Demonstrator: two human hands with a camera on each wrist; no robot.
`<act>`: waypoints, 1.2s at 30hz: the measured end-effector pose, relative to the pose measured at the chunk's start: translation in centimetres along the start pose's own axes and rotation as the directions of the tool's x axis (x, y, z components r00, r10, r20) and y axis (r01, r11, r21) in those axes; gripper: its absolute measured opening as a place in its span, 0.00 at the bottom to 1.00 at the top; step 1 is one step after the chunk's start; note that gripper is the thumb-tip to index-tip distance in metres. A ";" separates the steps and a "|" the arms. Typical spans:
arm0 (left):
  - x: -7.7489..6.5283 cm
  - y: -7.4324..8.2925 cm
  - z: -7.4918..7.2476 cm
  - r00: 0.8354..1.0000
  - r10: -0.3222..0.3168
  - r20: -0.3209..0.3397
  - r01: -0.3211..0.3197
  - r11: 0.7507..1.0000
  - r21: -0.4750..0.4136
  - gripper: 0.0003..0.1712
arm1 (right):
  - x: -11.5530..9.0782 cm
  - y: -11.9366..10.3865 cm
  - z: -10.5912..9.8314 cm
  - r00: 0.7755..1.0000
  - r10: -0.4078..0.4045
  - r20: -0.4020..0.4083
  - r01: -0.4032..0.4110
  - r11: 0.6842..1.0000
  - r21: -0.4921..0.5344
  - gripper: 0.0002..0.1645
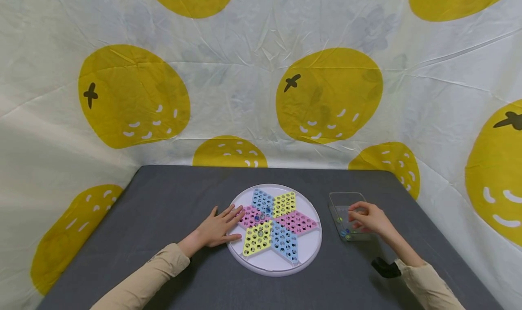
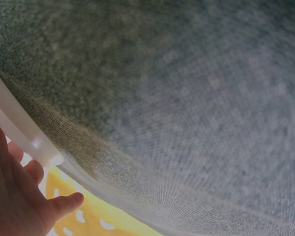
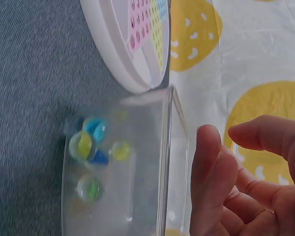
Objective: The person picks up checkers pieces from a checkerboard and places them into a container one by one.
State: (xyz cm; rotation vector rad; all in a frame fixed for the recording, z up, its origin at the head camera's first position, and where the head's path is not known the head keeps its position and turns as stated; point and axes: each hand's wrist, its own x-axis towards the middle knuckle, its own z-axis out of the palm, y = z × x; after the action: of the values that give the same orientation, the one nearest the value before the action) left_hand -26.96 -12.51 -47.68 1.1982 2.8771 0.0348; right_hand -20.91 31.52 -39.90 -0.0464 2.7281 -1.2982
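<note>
Lying loose in the clear box, the marbles (image 3: 82,146) are gathered mainly towards its near left corner, with some along its left side. From my right hand (image 1: 369,217) they are below and to the left. The clear box (image 3: 165,162) appears to have its long axis running away from me. My right hand is over its right part, fingers half curled, a narrow gap between the tips; no marble is visible there, though one hidden behind a finger cannot be ruled out. In my judgement the next move depends on this drop down and left, my right hand being much the nearer.

Further left, apart from the box, the round white board (image 1: 307,249) carries a few marbles on its left half. My left hand (image 1: 218,228) rests at its left rim, fingers spread, gripping nothing. All items stand on the grey surface (image 1: 183,187).
</note>
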 end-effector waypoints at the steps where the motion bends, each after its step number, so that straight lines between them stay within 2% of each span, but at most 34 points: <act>1: 0.0 0.0 0.0 1.000 0.000 0.000 0.000 1.000 -0.001 0.41 | 0.1 -0.2 0.1 1.000 -0.003 0.002 0.003 1.000 0.003 0.22; 10: -0.2 0.2 -0.3 1.000 0.005 0.006 -0.004 1.000 -0.018 0.41 | 1.2 -1.5 2.0 0.999 -0.022 0.033 0.021 0.999 0.034 0.22; 17: -0.2 0.3 -0.5 1.000 0.011 0.005 -0.011 1.000 -0.017 0.40 | 2.4 -2.8 3.9 0.999 -0.029 0.043 0.029 0.999 0.016 0.21; 26: 0.0 -0.4 0.7 0.999 0.016 -0.028 -0.016 1.000 0.004 0.42 | 3.8 -4.5 6.3 0.997 -0.038 0.067 0.040 0.999 -0.025 0.15; 29: 0.0 -0.3 0.5 0.999 0.023 -0.031 -0.023 1.000 -0.013 0.41 | 4.2 -4.9 7.0 0.996 -0.051 0.076 0.053 0.998 -0.022 0.13; 36: -0.1 0.1 -0.3 1.000 0.004 0.016 -0.004 1.000 -0.006 0.41 | 5.1 -5.8 8.3 0.990 -0.103 0.101 0.103 0.995 0.002 0.14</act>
State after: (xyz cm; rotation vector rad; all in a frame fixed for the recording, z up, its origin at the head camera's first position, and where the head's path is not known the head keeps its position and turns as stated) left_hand -26.85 -12.47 -47.33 1.1980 2.8591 0.0338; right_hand -25.07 21.06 -41.08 -0.2491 2.6745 -1.2796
